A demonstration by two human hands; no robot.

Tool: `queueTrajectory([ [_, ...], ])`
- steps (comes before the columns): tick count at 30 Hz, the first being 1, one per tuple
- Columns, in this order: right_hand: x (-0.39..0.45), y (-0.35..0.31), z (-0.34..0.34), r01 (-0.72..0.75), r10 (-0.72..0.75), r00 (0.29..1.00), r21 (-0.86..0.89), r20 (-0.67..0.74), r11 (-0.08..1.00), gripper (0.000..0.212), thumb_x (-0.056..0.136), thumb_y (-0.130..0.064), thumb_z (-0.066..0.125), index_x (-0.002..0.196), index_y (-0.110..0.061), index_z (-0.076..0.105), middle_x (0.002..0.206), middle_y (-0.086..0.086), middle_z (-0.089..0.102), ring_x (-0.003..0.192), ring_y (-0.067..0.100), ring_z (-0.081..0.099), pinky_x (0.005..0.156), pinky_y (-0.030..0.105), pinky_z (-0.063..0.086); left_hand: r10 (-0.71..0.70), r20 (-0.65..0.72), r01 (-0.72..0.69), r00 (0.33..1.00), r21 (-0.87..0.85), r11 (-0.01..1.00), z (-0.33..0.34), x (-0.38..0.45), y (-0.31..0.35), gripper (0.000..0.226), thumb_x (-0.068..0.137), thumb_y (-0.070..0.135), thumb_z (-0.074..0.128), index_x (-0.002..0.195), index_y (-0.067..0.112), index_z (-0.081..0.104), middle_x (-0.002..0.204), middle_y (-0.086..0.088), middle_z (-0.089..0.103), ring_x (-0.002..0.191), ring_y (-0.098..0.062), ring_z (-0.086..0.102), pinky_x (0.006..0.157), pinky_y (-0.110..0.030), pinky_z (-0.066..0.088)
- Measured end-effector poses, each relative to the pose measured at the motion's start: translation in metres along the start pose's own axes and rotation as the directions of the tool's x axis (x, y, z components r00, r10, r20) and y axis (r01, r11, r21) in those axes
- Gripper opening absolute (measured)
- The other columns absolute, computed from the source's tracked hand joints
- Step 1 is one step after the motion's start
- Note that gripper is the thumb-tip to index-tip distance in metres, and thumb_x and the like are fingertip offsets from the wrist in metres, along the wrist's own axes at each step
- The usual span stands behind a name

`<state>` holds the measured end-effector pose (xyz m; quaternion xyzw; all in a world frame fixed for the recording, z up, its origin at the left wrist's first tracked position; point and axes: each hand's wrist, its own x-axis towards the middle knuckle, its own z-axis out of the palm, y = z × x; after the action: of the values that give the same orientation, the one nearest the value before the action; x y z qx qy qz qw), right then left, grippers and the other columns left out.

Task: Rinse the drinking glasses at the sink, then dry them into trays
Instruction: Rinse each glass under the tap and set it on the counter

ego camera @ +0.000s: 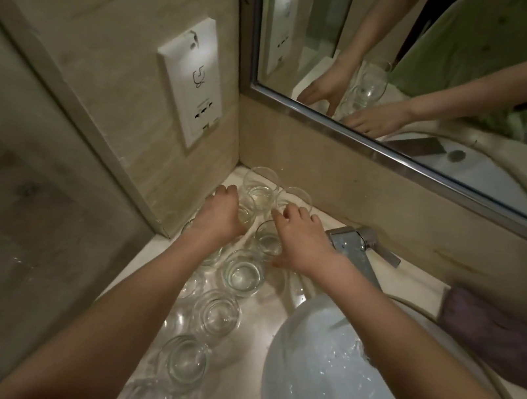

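A: Since these stemless glasses (242, 273) crowd the vanity top's back left corner, grip where?

B: Walls, never rims: wet, slippery, fragile. My left hand (222, 216) wraps one; my right hand (300, 239) hovers loosely spread.

A white wall plate (189, 79) with a shaver symbol and sockets sat on the beige stone wall (113, 3) at the left. A metal-framed mirror (447, 73) hung along the back wall, its frame (383, 151) running down to the right. A chrome strip (73, 107) crossed the left wall on a slant, ending at the tabletop (250, 362). A purple cloth (496, 334) lay on the tabletop at the right edge of view, just beyond the basin rim. In the mirror showed a green garment (486, 45), a dark flat object (415, 144) and a drain (456, 155).
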<state>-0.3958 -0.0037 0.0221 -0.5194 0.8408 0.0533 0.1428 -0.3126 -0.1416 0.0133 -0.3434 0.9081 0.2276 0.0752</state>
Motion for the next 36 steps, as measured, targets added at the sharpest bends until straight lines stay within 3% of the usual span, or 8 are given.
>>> queueTrajectory([
  [7,-0.054,0.008,-0.028,-0.043,0.103,0.987,0.406,-0.126,0.913,0.081,0.083,-0.035,0.071,0.149,-0.016,0.027,0.138,0.008,0.036,0.13,0.025,0.034,0.104,0.03,0.027,0.087,-0.133,-0.082,0.987,0.043,0.996,-0.045,-0.04,0.022,0.079,0.077,0.028,0.075,0.141,0.008,0.035,0.136,-0.013,0.042,0.12,-0.033,0.047,0.095,-0.037,0.04],
  [10,-0.084,0.01,-0.042,-0.027,0.147,0.973,0.551,-0.176,0.834,0.083,0.081,-0.034,0.074,0.149,-0.019,0.028,0.139,0.003,0.039,0.13,0.02,0.039,0.104,0.03,0.033,0.151,-0.152,-0.163,0.977,-0.066,0.985,-0.066,-0.076,0.039,0.084,0.075,0.027,0.078,0.144,0.012,0.033,0.138,-0.008,0.04,0.125,-0.027,0.044,0.095,-0.029,0.035],
  [12,-0.106,0.005,-0.044,-0.01,0.152,0.972,0.61,-0.181,0.792,0.09,0.076,-0.036,0.078,0.149,-0.022,0.027,0.143,0.0,0.038,0.129,0.018,0.042,0.105,0.033,0.037,0.176,-0.105,-0.193,0.979,-0.18,0.965,-0.069,-0.102,0.049,0.085,0.072,0.023,0.08,0.144,0.016,0.035,0.137,-0.004,0.04,0.125,-0.022,0.044,0.094,-0.025,0.035],
  [18,-0.174,-0.018,0.002,-0.043,0.176,0.978,0.712,-0.115,0.7,0.102,0.075,-0.035,0.08,0.152,-0.021,0.014,0.15,-0.002,0.031,0.135,0.01,0.034,0.1,0.011,0.022,0.207,0.104,-0.16,0.973,-0.348,0.924,-0.027,-0.163,0.067,0.086,0.066,0.022,0.085,0.14,0.02,0.041,0.129,0.002,0.046,0.11,-0.013,0.054,0.091,-0.03,0.049],
  [22,-0.209,-0.027,0.048,-0.116,0.298,0.95,0.786,-0.09,0.607,0.099,0.069,-0.034,0.084,0.147,-0.018,0.025,0.128,-0.009,0.043,0.125,0.01,0.044,0.092,0.005,0.028,0.25,0.246,-0.157,0.936,-0.345,0.925,0.017,-0.185,0.075,0.087,0.065,0.022,0.085,0.141,0.021,0.041,0.129,0.003,0.045,0.112,-0.011,0.052,0.092,-0.024,0.047],
  [29,-0.228,-0.006,0.116,-0.279,0.414,0.899,0.913,0.141,0.297,0.086,0.063,-0.026,0.087,0.131,-0.032,0.036,0.118,-0.015,0.052,0.096,-0.002,0.056,0.079,0.014,0.046,0.278,0.466,-0.108,0.84,-0.358,0.927,0.074,-0.182,0.083,0.087,0.075,0.012,0.08,0.148,0.017,0.033,0.141,-0.002,0.045,0.121,-0.016,0.05,0.095,-0.018,0.041],
  [33,-0.214,0.022,0.138,-0.316,0.408,0.891,0.917,0.199,0.243,0.082,0.062,-0.012,0.087,0.126,-0.027,0.038,0.118,-0.013,0.051,0.097,0.009,0.058,0.083,0.03,0.053,0.232,0.491,0.008,0.839,-0.439,0.899,0.1,-0.164,0.086,0.083,0.074,-0.001,0.078,0.145,0.008,0.036,0.136,-0.002,0.049,0.106,-0.011,0.053,0.084,-0.013,0.044],
  [36,-0.196,0.041,0.145,-0.325,0.383,0.897,0.918,0.222,0.228,0.081,0.061,-0.007,0.089,0.122,-0.024,0.039,0.116,-0.013,0.05,0.094,0.009,0.058,0.076,0.021,0.052,0.262,0.479,0.007,0.838,-0.488,0.873,0.11,-0.147,0.092,0.063,0.075,-0.01,0.073,0.133,0.001,0.049,0.113,0.003,0.052,0.099,-0.012,0.052,0.076,-0.007,0.045],
])
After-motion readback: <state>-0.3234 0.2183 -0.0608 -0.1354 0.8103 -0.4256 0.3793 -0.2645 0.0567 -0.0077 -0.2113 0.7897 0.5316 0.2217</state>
